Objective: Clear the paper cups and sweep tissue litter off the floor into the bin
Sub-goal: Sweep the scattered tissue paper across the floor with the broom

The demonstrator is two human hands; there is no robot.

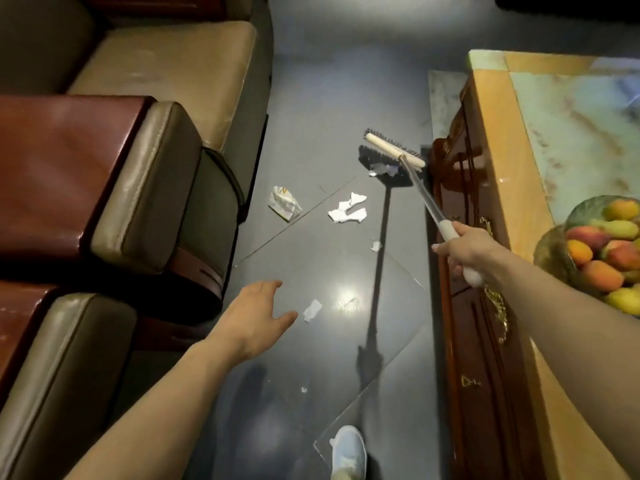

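My right hand (465, 249) grips the white handle of a broom, whose cream head (393, 150) with dark bristles hangs just above the dark glossy floor beside the table. White tissue pieces (348, 212) lie in the middle of the aisle, a crumpled wrapper (284, 203) to their left. A small scrap (375, 245) lies nearer me, and another tissue bit (312, 310) sits just right of my left hand (258, 317), which hovers with fingers relaxed and holds nothing. No cups or bin are in view.
Brown leather armchairs (145, 181) with red wooden armrests line the left. A carved wooden table (485, 202) with a marble top stands on the right, holding a bowl of fruit (599, 251). My shoe (348, 452) is at the bottom. The aisle between them is narrow.
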